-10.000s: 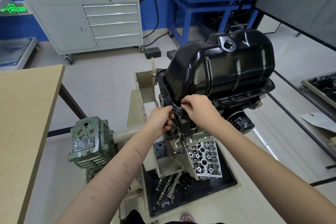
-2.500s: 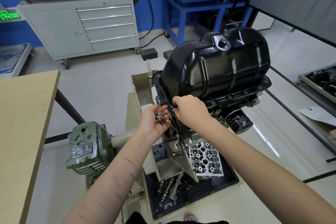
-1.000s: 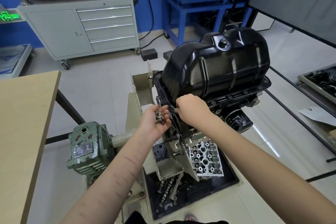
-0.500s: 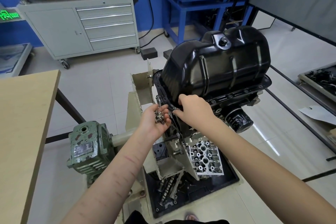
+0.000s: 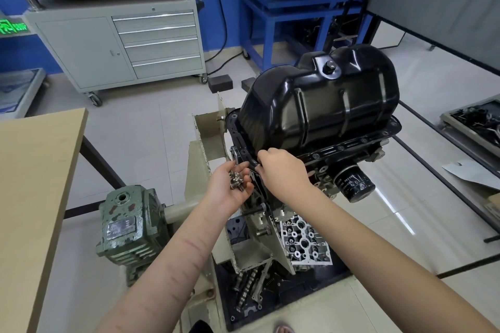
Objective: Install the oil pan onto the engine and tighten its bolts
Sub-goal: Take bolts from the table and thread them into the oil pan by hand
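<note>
Glossy black stamped-steel oil pan seated on the inverted dark engine block, centre frame, flange down on the block's rim. Left hand cupped palm-up at 7 o'clock off the pan's near corner, cradling a cluster of small silver bolts. Right hand just at 3 o'clock of the left, fingers curled at the flange corner; whatever sits between the fingertips hidden, grip undeterminable.

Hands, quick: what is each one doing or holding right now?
Left hand: cupped, holding a bunch of small bolts.
Right hand: fingers curled at the oil pan flange corner; whether they pinch a bolt cannot be told.
</note>
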`<state>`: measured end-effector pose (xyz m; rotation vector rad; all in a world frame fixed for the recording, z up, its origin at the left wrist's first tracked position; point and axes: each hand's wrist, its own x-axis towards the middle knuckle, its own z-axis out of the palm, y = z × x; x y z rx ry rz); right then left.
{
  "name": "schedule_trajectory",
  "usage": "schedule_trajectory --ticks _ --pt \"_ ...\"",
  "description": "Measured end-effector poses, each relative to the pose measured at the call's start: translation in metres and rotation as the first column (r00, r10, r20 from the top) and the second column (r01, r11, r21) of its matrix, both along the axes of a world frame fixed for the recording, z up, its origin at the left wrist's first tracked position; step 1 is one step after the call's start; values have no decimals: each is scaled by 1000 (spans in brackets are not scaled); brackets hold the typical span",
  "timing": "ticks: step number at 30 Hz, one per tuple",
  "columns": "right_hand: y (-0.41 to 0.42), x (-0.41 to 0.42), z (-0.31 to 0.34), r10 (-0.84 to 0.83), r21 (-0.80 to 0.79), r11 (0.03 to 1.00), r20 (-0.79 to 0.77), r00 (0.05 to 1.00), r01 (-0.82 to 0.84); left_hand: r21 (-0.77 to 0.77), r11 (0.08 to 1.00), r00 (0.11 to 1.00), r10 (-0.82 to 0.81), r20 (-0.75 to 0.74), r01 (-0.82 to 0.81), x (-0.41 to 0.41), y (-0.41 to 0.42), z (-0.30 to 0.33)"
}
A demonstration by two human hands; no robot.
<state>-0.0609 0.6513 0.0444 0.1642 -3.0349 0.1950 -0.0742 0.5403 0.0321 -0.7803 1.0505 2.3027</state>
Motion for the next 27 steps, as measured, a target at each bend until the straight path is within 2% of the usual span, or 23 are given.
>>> schedule_trajectory --ticks 1,3,5,7,9,15,20,27 --pt "1 1 0 -10 -47 999 1 1000 10 -2 1000 1000 -1 0 1 0 0 0" --pt "6 3 2 -83 -333 940 0 997 78 -13 1000 1000 -4 -4 4 0 -1 0" --pt "18 6 4 -168 -669 732 2 986 126 -31 999 1000 -17 -7 17 1 -3 0" --pt "30 10 5 -201 -822 551 34 979 142 -35 998 999 -43 -6 43 2 -3 1" --pt "38 13 3 -211 -866 471 77 974 170 -35 996 997 -78 -9 78 2 4 3" --pt "38 21 -13 -249 -892 406 100 963 197 -54 996 997 -72 -15 71 -2 13 1" --pt "43 28 -17 -274 -931 298 128 953 211 -14 998 998 -53 -21 53 -1 5 0" --pt "31 27 -8 -238 -938 288 126 963 194 27 999 997 -44 -56 46 6 4 6"
